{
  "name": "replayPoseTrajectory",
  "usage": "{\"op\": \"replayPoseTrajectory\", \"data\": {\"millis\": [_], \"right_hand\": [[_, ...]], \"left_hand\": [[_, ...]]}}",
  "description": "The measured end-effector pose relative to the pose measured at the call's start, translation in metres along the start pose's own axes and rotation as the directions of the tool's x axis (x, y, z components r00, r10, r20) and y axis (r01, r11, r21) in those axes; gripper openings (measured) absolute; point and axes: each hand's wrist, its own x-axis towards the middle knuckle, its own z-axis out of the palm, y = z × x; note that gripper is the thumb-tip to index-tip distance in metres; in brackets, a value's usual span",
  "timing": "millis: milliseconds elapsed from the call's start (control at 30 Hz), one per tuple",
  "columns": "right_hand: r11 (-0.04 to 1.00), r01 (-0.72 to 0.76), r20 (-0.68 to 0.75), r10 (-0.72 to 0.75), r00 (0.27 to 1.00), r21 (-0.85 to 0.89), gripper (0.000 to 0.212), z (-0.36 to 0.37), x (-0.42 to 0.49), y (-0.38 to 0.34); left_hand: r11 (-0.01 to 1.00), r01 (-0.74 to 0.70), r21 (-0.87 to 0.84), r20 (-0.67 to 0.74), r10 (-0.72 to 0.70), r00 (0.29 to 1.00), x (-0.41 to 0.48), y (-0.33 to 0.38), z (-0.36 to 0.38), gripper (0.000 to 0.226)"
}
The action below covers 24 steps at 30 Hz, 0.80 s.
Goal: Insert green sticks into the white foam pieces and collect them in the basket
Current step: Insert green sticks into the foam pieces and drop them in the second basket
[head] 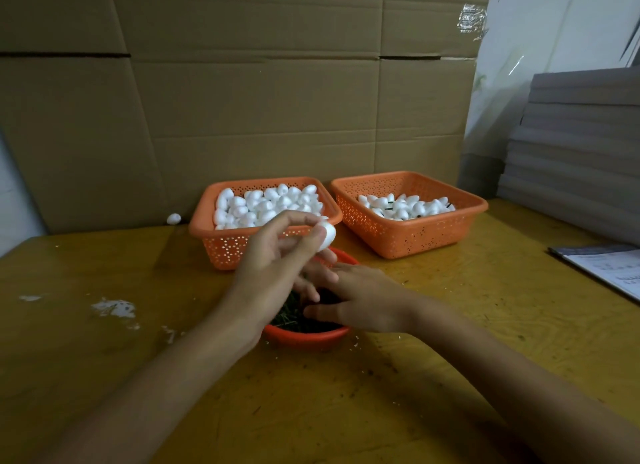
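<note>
A: What's in the fingers?

B: The left hand [273, 269] pinches one white egg-shaped foam piece [327, 236], roughly upright, between thumb and fingertips.

A: And the sticks?

B: Just below it. The right hand [363, 301] is nearer, fingers outstretched over the thin green sticks [287, 316] in the round red plastic bowl [308, 337] (nothing visibly pinched). The orange perforated basket [415, 235] of finished pieces sits beyond, to the right.

Perforated orange plastic baskets [408, 235], matt white foam pieces [263, 204], scuffed yellow wooden table [433, 325], creased brown cardboard [242, 100]
</note>
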Motion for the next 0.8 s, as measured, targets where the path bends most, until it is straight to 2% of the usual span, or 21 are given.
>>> {"op": "replayPoseTrajectory", "data": {"millis": [100, 167, 233, 333, 500, 633, 800], "right_hand": [[0.999, -0.007, -0.023, 0.008, 1.000, 0.046, 0.030, 0.001, 0.000, 0.001], [0.997, -0.008, -0.030, 0.010, 1.000, 0.073, 0.030, -0.001, -0.001, 0.000], [0.996, -0.009, -0.048, 0.013, 0.999, 0.088, 0.031, -0.002, -0.002, -0.003], [0.998, 0.001, -0.067, 0.003, 0.998, 0.059, 0.031, -0.001, -0.001, -0.007], [0.997, 0.006, -0.099, 0.002, 0.995, 0.075, 0.029, 0.001, -0.003, -0.006], [0.992, -0.012, -0.089, 0.023, 0.996, 0.125, 0.031, 0.001, -0.002, -0.005], [0.990, -0.032, -0.069, 0.042, 0.997, 0.135, 0.023, 0.001, -0.002, -0.005]], "left_hand": [[1.000, -0.029, 0.000, -0.012, 0.029, 1.000, -0.021, 0.001, -0.005, 0.020], [0.992, -0.080, 0.095, -0.058, 0.085, 0.995, -0.031, -0.005, -0.012, 0.023], [0.980, -0.114, 0.162, -0.076, 0.128, 0.989, -0.037, -0.011, -0.018, 0.035], [0.984, -0.120, 0.130, -0.064, 0.129, 0.989, -0.045, -0.019, -0.022, 0.050], [0.973, -0.177, 0.152, -0.031, 0.183, 0.983, -0.050, -0.028, -0.026, 0.029], [0.972, -0.196, 0.128, -0.021, 0.200, 0.979, -0.048, -0.030, -0.028, 0.029], [0.975, -0.199, 0.101, -0.027, 0.203, 0.979, -0.047, -0.029, -0.031, 0.030]]}}
